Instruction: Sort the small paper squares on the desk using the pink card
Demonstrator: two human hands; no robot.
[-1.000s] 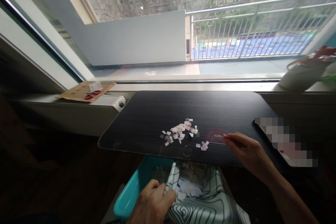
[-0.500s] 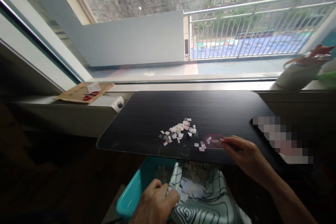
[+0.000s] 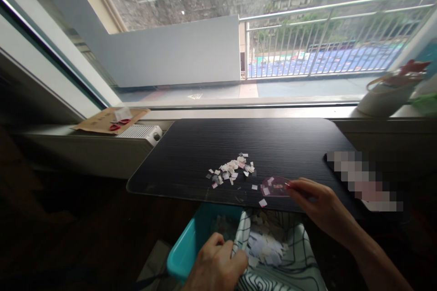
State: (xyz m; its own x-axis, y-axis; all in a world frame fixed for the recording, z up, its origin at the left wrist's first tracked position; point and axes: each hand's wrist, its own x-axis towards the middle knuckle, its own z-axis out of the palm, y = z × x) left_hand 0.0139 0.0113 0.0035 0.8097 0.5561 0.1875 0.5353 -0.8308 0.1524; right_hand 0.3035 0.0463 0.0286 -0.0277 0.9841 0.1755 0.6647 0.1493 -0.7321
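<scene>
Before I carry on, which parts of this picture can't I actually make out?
All in the head view:
Item at the right side of the table: masked by pixel blocks.
Pink see-through piece: gripped end hidden by the right hand; markings too small to read.
Left hand: wrist cut off by the bottom edge.
Patterned container: base cut off likewise.
Teal bin: inside partly hidden by the left hand.
</scene>
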